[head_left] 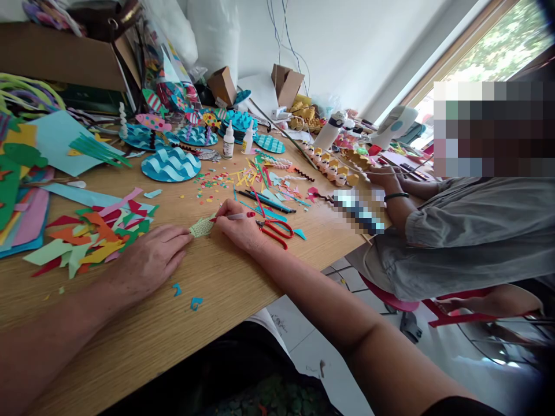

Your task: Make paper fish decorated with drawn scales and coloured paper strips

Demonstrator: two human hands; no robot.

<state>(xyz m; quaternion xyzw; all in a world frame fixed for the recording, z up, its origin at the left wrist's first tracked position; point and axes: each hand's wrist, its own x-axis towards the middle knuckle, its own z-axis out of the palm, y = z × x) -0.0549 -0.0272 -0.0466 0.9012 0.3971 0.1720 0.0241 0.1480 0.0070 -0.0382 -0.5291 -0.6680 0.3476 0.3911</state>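
Note:
A small pale green paper piece [202, 227] covered with a fine drawn pattern lies flat on the wooden table. My left hand [151, 257] rests palm down beside it, with stretched fingertips touching its left edge. In my right hand [243, 228] is a red pen [238, 216], held in a writing grip with the tip at the paper's right side. Red-handled pliers [277, 231] lie just right of that hand, partly behind it. Several dark pens [269, 200] lie beyond it.
Colourful paper scraps [97, 234] are heaped at left. Blue wave-pattern discs [171, 166], glue bottles [228, 141] and small paper bits [212, 184] lie farther back. To the right sits another person in a grey shirt [472, 231], hands over the table. The table's front edge runs below my right forearm.

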